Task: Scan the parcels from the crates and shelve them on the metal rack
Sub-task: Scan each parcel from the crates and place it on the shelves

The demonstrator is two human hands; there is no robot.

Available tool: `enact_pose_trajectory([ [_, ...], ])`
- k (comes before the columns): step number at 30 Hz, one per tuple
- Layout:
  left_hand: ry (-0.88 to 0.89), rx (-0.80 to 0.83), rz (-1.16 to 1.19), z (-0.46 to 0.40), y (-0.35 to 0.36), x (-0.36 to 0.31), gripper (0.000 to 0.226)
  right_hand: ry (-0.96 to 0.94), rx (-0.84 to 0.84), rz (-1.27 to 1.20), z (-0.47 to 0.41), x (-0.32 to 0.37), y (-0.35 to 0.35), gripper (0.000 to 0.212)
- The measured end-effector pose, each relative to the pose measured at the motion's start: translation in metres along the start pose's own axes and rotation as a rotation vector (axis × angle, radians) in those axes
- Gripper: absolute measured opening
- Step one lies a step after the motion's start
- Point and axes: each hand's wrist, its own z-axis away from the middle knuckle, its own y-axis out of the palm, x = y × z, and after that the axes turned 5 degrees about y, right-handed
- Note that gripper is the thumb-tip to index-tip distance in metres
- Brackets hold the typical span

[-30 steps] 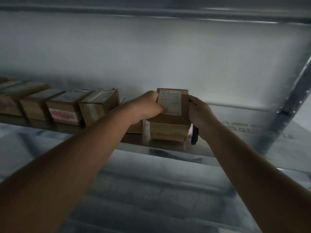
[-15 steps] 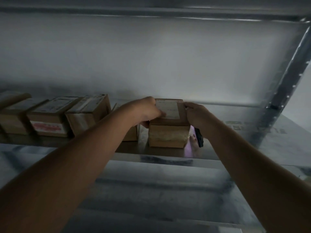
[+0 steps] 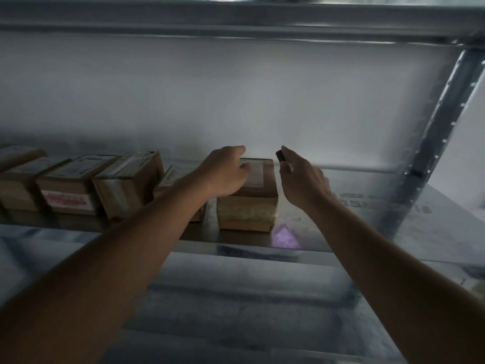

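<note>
two hands at one parcel on the rack shelf

left hand [image 3: 225, 170] rests with curled fingers on the parcel [image 3: 249, 203], which sits flat and likely just placed; right hand [image 3: 301, 179], apart from it, grips a dark scanner [image 3: 280, 155]. boxed row [image 3: 78, 185] crowds the left; bare shelf [image 3: 354, 227] runs right to the upright [image 3: 430, 143].

A plain white wall [image 3: 236, 95] stands behind, with a faint purple glow [image 3: 284, 237] low down.
</note>
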Motion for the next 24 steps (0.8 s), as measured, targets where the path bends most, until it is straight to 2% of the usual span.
enact_pose_trajectory([
  [4, 0.155, 0.023, -0.096, 0.013, 0.002, -0.006, 0.060, 0.036, -0.008, 0.114, 0.016, -0.004, -0.009, 0.039],
  [9, 0.305, 0.052, -0.193, 0.035, 0.002, -0.015, 0.059, 0.101, -0.089, 0.251, 0.064, -0.007, -0.025, 0.043],
  [17, 0.549, 0.130, -0.097, 0.088, 0.020, -0.053, 0.061, 0.300, -0.188, 0.341, 0.182, -0.011, -0.045, 0.037],
  [24, 0.725, 0.212, -0.078, 0.146, 0.047, -0.118, 0.057, 0.451, -0.264, 0.408, 0.283, -0.046, -0.087, 0.044],
])
